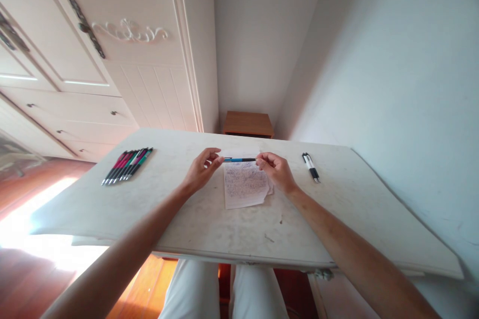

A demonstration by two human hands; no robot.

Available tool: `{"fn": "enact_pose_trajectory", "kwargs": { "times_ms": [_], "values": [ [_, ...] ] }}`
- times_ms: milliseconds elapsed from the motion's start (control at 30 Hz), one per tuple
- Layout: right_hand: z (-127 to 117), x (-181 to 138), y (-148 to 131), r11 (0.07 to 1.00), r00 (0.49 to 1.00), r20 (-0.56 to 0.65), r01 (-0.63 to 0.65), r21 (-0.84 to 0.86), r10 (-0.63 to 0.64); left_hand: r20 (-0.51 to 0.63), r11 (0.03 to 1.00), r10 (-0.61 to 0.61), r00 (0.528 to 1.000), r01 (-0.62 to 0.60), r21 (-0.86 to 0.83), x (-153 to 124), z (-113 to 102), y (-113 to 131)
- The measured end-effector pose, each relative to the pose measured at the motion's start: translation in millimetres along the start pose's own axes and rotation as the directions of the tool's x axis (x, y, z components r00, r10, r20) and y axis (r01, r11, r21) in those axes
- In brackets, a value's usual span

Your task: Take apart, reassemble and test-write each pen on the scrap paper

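Note:
A blue and black pen (239,160) is held level between both hands above a scribbled sheet of paper (244,185) on the white table (209,224). My left hand (202,168) pinches the pen's left end with fingertips. My right hand (276,170) grips its right end with curled fingers. The pen hovers just over the paper's far edge.
A row of several pink, black and green pens (127,165) lies at the table's left. Two white and black pens (311,167) lie to the right. A white wardrobe (112,60) stands at left, a small wooden stand (248,123) behind the table, a wall at right.

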State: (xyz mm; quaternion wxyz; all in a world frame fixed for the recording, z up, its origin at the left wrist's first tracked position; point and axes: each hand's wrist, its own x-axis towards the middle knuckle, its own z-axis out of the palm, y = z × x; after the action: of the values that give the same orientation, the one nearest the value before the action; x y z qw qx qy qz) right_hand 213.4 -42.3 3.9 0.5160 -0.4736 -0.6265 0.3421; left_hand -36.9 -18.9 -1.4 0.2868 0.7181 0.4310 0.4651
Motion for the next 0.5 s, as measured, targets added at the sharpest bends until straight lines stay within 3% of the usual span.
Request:
{"fn": "enact_pose_trajectory", "kwargs": {
  "times_ms": [167, 500],
  "values": [
    [-0.4, -0.3, 1.3, 1.0, 1.0, 0.004, 0.006, -0.004, -0.006, 0.094, 0.992, -0.02, 0.995, 0.008, 0.126, 1.5, -2.8, 0.7],
    [-1.7, 0.1, 1.5, 1.0, 1.0, -0.009, 0.014, -0.017, -0.014, 0.019, 0.999, 0.045, 0.999, -0.044, -0.026, 0.9, -2.2, 0.7]
  ]
}}
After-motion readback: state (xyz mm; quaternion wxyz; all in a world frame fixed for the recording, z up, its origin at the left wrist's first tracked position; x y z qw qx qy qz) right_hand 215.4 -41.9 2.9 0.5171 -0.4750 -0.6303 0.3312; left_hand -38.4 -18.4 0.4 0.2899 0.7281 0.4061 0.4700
